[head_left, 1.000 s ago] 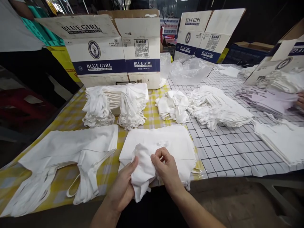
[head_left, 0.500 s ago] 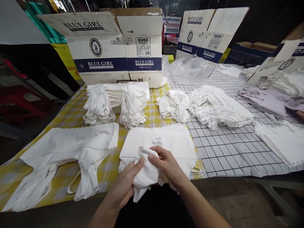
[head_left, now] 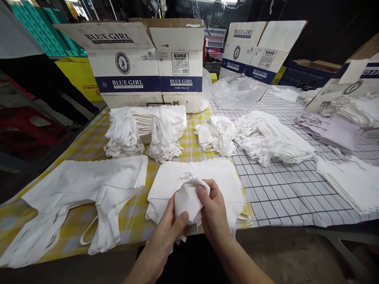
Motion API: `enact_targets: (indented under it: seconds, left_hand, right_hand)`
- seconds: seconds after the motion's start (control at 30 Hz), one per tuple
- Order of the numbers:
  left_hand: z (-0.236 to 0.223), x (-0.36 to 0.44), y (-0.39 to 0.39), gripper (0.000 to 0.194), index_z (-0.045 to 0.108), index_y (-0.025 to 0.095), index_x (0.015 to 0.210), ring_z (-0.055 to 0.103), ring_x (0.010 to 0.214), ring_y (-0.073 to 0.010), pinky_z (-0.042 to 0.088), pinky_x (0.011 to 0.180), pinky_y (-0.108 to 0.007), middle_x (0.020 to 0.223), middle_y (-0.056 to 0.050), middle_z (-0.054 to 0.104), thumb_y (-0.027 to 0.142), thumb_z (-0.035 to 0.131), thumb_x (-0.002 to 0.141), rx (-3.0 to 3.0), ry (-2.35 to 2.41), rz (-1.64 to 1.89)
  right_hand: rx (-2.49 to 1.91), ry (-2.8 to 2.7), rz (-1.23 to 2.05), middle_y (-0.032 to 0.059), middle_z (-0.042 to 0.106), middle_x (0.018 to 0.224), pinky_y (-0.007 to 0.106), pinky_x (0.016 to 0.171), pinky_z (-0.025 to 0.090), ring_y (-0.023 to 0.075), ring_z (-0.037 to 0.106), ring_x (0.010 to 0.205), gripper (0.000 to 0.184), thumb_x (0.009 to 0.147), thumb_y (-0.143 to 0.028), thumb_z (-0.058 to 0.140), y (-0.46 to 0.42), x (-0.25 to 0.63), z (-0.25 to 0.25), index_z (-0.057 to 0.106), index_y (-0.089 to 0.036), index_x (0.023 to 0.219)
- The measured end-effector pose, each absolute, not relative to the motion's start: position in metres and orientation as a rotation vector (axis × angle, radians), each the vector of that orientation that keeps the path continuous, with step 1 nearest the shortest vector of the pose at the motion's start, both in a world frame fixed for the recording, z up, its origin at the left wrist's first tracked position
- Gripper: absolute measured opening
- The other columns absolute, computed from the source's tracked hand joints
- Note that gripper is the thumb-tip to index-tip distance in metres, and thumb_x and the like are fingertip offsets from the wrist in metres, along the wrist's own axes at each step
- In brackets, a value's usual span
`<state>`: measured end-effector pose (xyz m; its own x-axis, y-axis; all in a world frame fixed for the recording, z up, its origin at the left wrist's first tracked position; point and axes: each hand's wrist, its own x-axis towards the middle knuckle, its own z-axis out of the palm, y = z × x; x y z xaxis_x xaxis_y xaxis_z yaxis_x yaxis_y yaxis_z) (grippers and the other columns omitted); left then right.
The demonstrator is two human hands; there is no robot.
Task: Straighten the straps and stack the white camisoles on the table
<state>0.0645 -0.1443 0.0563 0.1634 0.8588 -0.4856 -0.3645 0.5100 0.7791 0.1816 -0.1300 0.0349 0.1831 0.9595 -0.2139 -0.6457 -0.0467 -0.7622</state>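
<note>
Both my hands hold one bunched white cloth piece (head_left: pixel 186 197) over the near table edge. My left hand (head_left: pixel 168 232) grips it from below, thumb pressed on its front. My right hand (head_left: pixel 214 213) pinches its upper right side with curled fingers. Under them lies a flat stack of white cloth pieces (head_left: pixel 219 177) on the yellow checked cover. A second flat stack (head_left: pixel 89 181) with hanging straps lies to the left. Behind stands a tall pile of strapped pieces (head_left: pixel 148 128), and a small crumpled heap (head_left: pixel 216 134) is right of it.
Open "Blue Girl" cartons (head_left: pixel 142 67) (head_left: pixel 254 47) stand at the back, with clear plastic bags (head_left: pixel 237 88) between them. More white piles (head_left: pixel 272 136) (head_left: pixel 349 177) cover the black-grid cloth on the right. A carton (head_left: pixel 349 85) lies at the far right edge.
The cloth piece has been gathered into a tighter ball and lifted higher. My left thumb has come up onto its front; my right fingers closed over its top.
</note>
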Motion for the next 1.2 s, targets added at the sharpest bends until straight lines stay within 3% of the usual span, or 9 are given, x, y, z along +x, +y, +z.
enact_targets:
  seconds: [0.2, 0.4, 0.6, 0.73, 0.93, 1.1, 1.2]
  left_hand:
    - [0.057, 0.071, -0.141, 0.059, 0.049, 0.024, 0.128, 0.051, 0.119, -0.0246, 0.047, 0.093, -0.029, 0.126, -0.007, 0.059, 0.022, 0.069, 0.073, 0.445, 0.983, 0.971]
    - [0.05, 0.065, -0.134, 0.053, 0.053, 0.02, 0.122, 0.055, 0.114, -0.0246, 0.05, 0.09, -0.029, 0.12, -0.008, 0.062, 0.021, 0.069, 0.071, 0.444, 1.013, 0.993]
    - [0.051, 0.054, -0.128, 0.055, 0.048, 0.022, 0.126, 0.061, 0.101, -0.0226, 0.052, 0.081, -0.027, 0.114, -0.008, 0.063, 0.027, 0.066, 0.074, 0.536, 0.975, 0.984]
    - [0.05, 0.051, -0.118, 0.057, 0.044, 0.025, 0.129, 0.063, 0.095, -0.0207, 0.052, 0.076, -0.027, 0.108, -0.007, 0.064, 0.03, 0.064, 0.076, 0.614, 0.965, 0.97]
    - [0.033, 0.049, -0.106, 0.047, 0.049, 0.029, 0.123, 0.055, 0.107, -0.019, 0.049, 0.078, -0.023, 0.12, -0.004, 0.053, 0.035, 0.062, 0.078, 0.854, 1.17, 1.183]
    - [0.027, 0.056, -0.114, 0.056, 0.042, 0.028, 0.129, 0.046, 0.121, -0.0229, 0.043, 0.093, -0.03, 0.131, -0.006, 0.048, 0.043, 0.06, 0.078, 0.996, 1.246, 1.173]
    - [0.029, 0.065, -0.121, 0.057, 0.042, 0.028, 0.129, 0.05, 0.117, -0.0245, 0.044, 0.094, -0.035, 0.131, -0.007, 0.05, 0.045, 0.06, 0.077, 0.868, 1.165, 1.052]
  right_hand:
    - [-0.851, -0.373, 1.444, -0.0011, 0.059, 0.075, 0.023, 0.058, 0.043, 0.0126, 0.055, 0.065, 0.02, 0.084, -0.04, 0.056, -0.143, 0.158, 0.031, 0.05, -0.022, 0.088]
    - [-0.955, -0.439, 1.417, -0.0024, 0.056, 0.071, 0.021, 0.057, 0.041, 0.0111, 0.051, 0.062, 0.019, 0.083, -0.039, 0.058, -0.136, 0.167, 0.022, 0.052, -0.02, 0.083]
    - [-0.933, -0.587, 1.515, 0.0031, 0.063, 0.099, 0.027, 0.075, 0.045, 0.0168, 0.057, 0.085, 0.03, 0.083, -0.038, 0.059, -0.128, 0.178, 0.022, 0.058, -0.021, 0.108]
    - [-0.89, -0.686, 1.644, 0.0067, 0.065, 0.098, 0.029, 0.075, 0.045, 0.0184, 0.058, 0.086, 0.035, 0.088, -0.039, 0.051, -0.131, 0.182, 0.024, 0.06, -0.015, 0.112]
    - [-0.86, -0.687, 1.76, 0.0071, 0.067, 0.091, 0.028, 0.063, 0.045, 0.0162, 0.058, 0.072, 0.037, 0.083, -0.034, 0.06, -0.135, 0.184, 0.021, 0.059, -0.014, 0.115]
    - [-0.831, -0.46, 1.633, 0.0078, 0.066, 0.103, 0.031, 0.075, 0.046, 0.0194, 0.06, 0.087, 0.044, 0.084, -0.032, 0.059, -0.132, 0.177, 0.017, 0.052, -0.016, 0.124]
    - [-0.849, -0.407, 1.604, 0.0073, 0.063, 0.113, 0.032, 0.083, 0.045, 0.0201, 0.058, 0.097, 0.045, 0.086, -0.035, 0.057, -0.134, 0.17, 0.015, 0.05, -0.018, 0.127]
